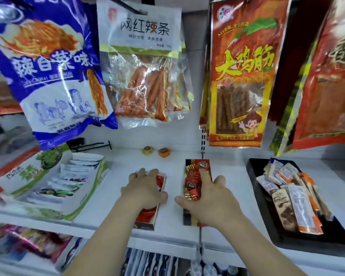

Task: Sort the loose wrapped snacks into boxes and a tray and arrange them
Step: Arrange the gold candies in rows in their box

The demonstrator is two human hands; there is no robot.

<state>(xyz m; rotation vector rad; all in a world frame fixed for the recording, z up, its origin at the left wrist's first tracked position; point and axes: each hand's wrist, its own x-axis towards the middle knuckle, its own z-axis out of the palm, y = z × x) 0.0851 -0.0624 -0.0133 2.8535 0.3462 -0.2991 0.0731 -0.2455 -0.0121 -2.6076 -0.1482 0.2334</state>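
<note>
Well, the left fingers [140,173] lie spread and nearly straight on the red wrappers in the left box [147,222], the left hand [145,188] pressing flat and gripping nothing. The right forefinger [204,176] stretches along the red wrapped snacks [191,186] piled in the right box [197,163], the right hand [213,198] likewise flat. Both boxes stand mid-shelf [108,232], near its front edge. A gold snack [147,150] and an orange snack [164,152] sit loose by the back edge. A black tray [252,172] of wrapped bars fills the right end.

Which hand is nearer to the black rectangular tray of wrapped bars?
Right. The right hand rests on the dark box of red snacks just left of the tray; the left hand lies farther left, on another red box.
</note>
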